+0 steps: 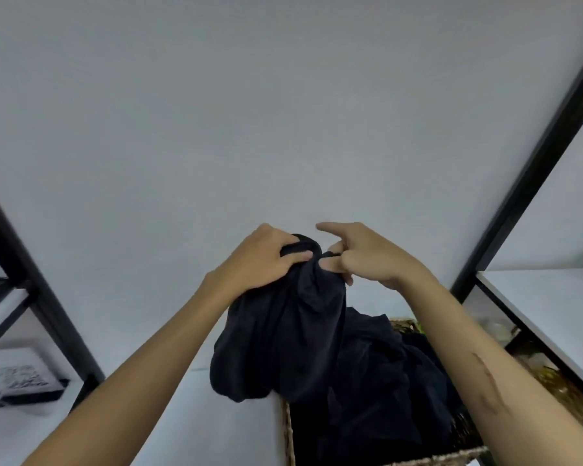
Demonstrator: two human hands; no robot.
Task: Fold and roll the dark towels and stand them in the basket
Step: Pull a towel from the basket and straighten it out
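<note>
1 head-worn view, forward and down, close above raised forearms

The basket (428, 457) is cut off by the bottom edge, and dark towels (377, 391) heaped in it hide its inside and most of its rim. Right of the basket, items under the shelf (546, 304) are too blurred to identify. Far left of the basket, a patterned packet (21, 378) is blurred.
</note>
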